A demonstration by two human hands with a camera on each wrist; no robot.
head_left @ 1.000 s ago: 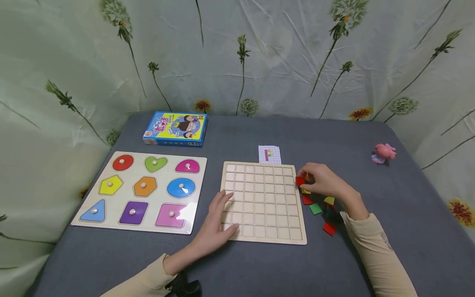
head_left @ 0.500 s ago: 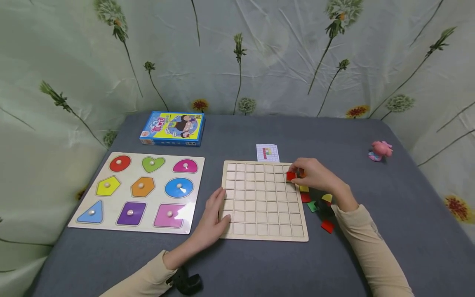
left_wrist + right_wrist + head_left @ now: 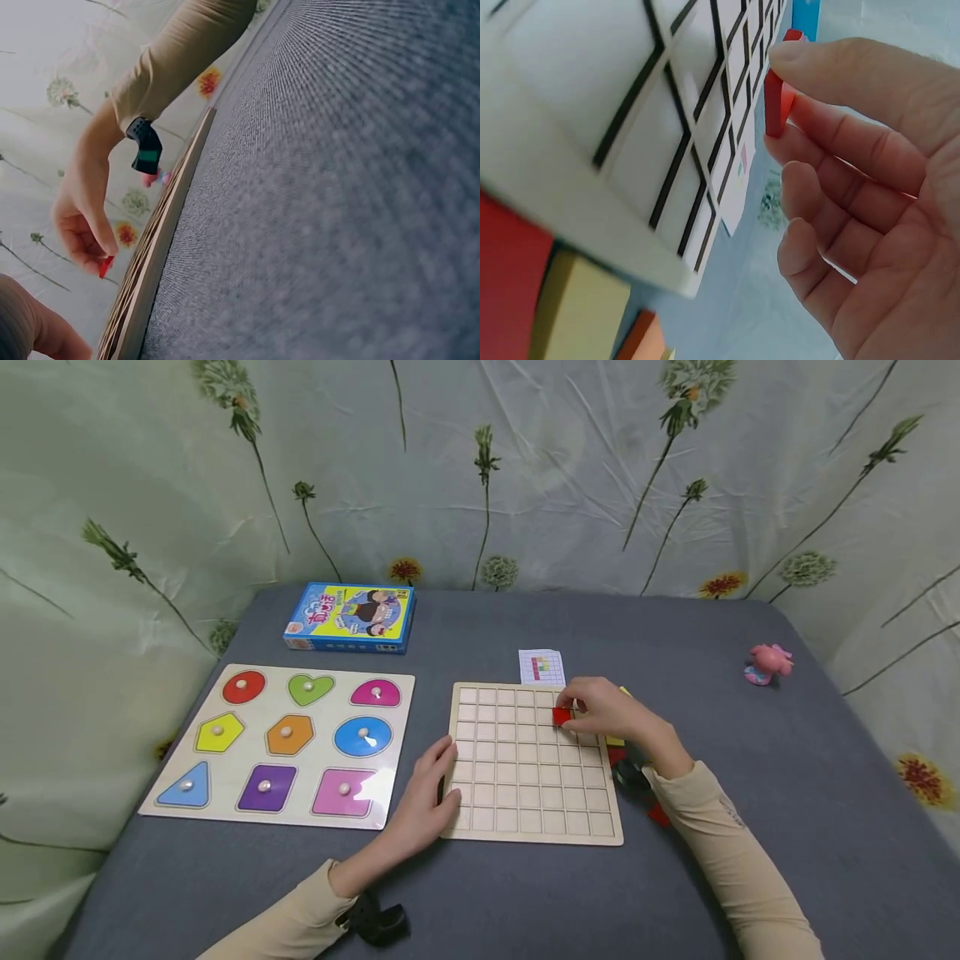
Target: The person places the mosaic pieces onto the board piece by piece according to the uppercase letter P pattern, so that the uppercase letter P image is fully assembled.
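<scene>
Right hand point(image 3: 609, 712) pinches a small red square wooden tile point(image 3: 561, 716) over the pale wooden grid board point(image 3: 534, 827); tilted, it may miss its cell. Left hand point(image 3: 429, 793) rests flat and relaxed on the board's left edge.

My head camera looks forward and down over the whole table point(image 3: 750, 827), from a fair way off, with the curtain behind. The camera on my left wrist lies low against the cloth, very near, facing along the grid board's point(image 3: 161, 240) edge towards my right hand point(image 3: 79, 217). My right wrist camera sits close under that hand point(image 3: 870, 195), looking up across the board point(image 3: 592, 112). All three views share the board and the red tile point(image 3: 561, 716).
</scene>
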